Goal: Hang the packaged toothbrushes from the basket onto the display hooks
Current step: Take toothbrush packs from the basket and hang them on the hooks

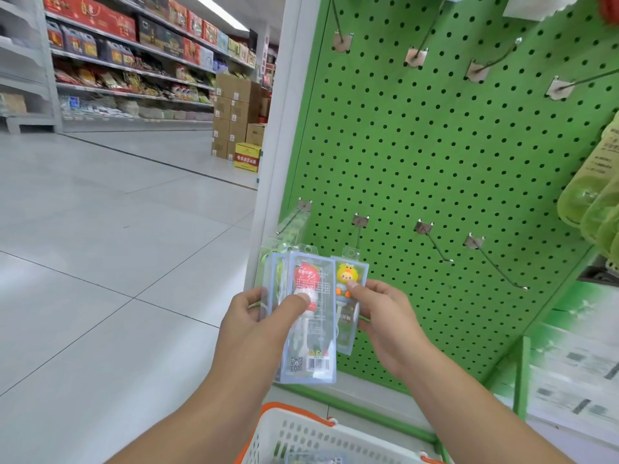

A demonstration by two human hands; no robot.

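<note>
My left hand grips a stack of clear toothbrush packs, the front one showing a red-and-white cartoon head and a barcode. My right hand pinches another pack with a yellow cartoon figure, its hang tab up against the second lower hook of the green pegboard. A clear pack with green inside hangs on the leftmost lower hook, partly hidden by the stack. The white basket with an orange rim stands below my arms.
Two bare lower hooks stick out to the right, and a row of bare upper hooks sits higher. Green pouches hang at the right edge. A tiled aisle, stocked shelves and stacked cartons lie to the left.
</note>
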